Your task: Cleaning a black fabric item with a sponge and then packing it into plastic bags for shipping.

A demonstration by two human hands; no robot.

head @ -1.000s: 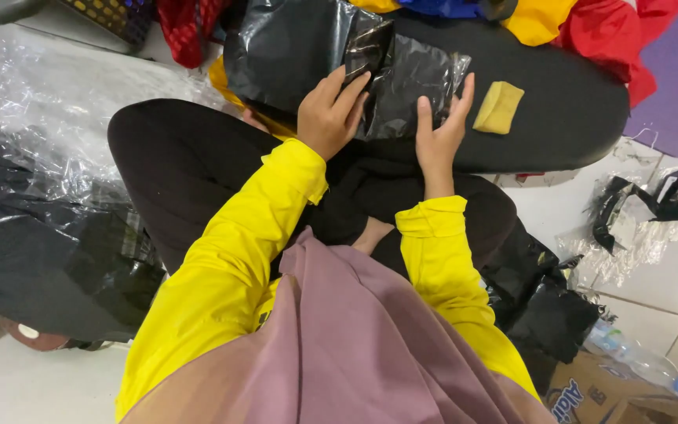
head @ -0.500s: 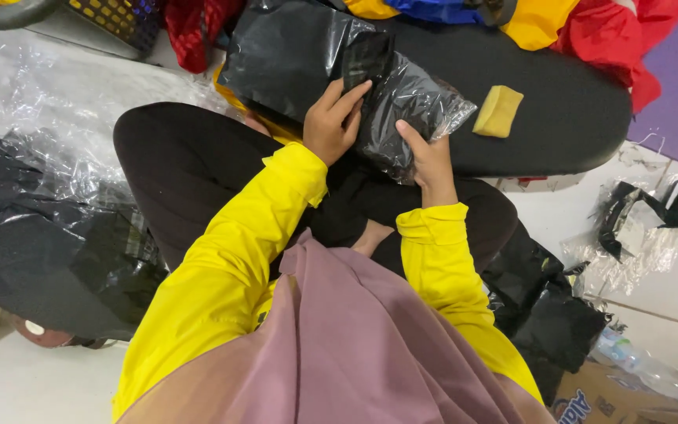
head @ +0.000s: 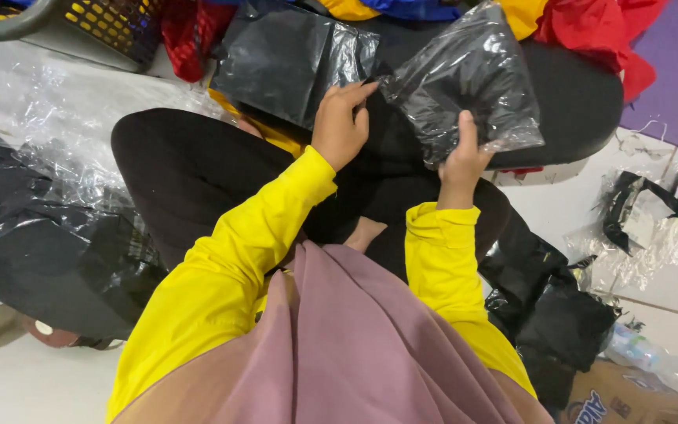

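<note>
The right hand (head: pixel 461 161) grips the lower edge of the packet (head: pixel 464 82), raised over the lap, while the left hand (head: pixel 343 122) pinches its corner, so the slippery film may slide out.

Bright even light, glare on clear plastic wrap (head: pixel 64 118), edges perhaps slightly soft

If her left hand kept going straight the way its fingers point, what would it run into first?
Probably the clear-wrapped black packet that the right hand holds up; the left hand fingertips already reach its edge, though depth is unclear.
</note>
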